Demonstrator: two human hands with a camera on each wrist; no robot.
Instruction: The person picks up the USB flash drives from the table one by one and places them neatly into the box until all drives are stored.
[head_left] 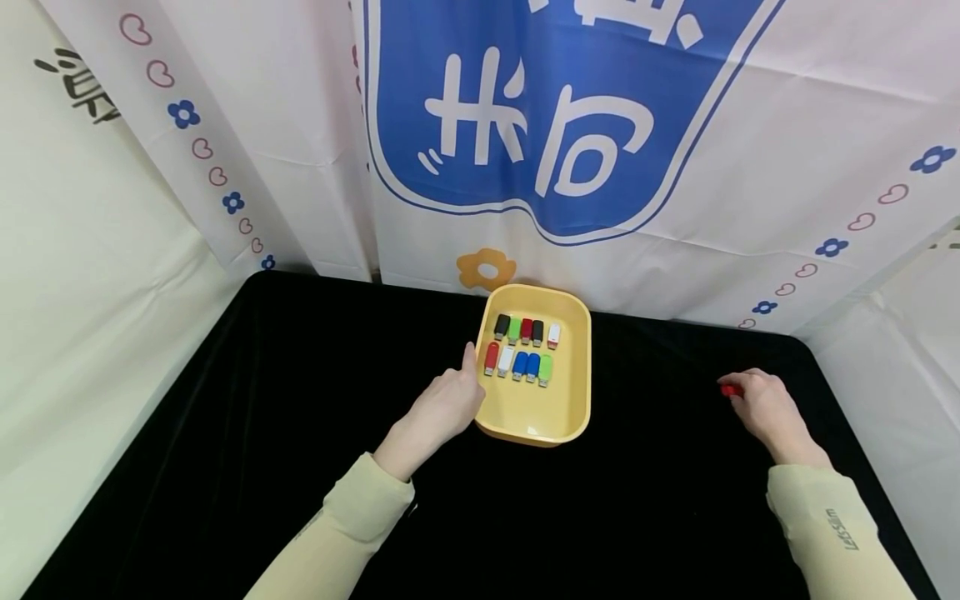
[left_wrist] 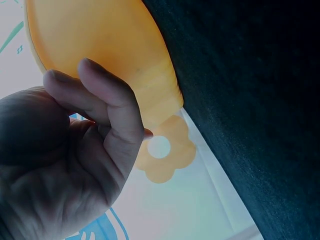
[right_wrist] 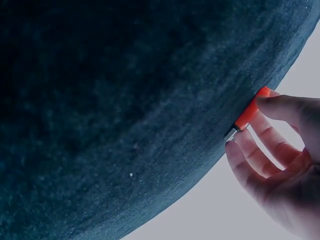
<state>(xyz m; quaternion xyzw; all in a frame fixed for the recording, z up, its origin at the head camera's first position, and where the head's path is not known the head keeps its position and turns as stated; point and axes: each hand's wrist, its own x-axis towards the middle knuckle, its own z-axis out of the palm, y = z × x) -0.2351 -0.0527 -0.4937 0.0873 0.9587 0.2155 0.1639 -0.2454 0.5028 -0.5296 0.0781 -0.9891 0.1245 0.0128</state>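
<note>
My right hand point(head_left: 767, 410) pinches a red USB flash drive point(right_wrist: 253, 111) between thumb and fingertips at the right side of the black-covered table. Its metal plug points down toward the cloth in the right wrist view. At the left rim of the yellow tray point(head_left: 536, 421), my left hand point(head_left: 447, 402) holds the edge. The index finger stretches along the outer side while the other fingers curl in the left wrist view; the thumb is hidden there. Inside the tray lie two rows of flash drives, among them a green one point(head_left: 546, 370), a white one point(head_left: 553, 335) and a black one point(head_left: 502, 326).
Black cloth point(head_left: 337, 375) covers the table on both sides of the tray. A white curtain point(head_left: 825, 108) with a blue printed shield point(head_left: 525, 108) hangs right behind the tray. White fabric walls flank the table.
</note>
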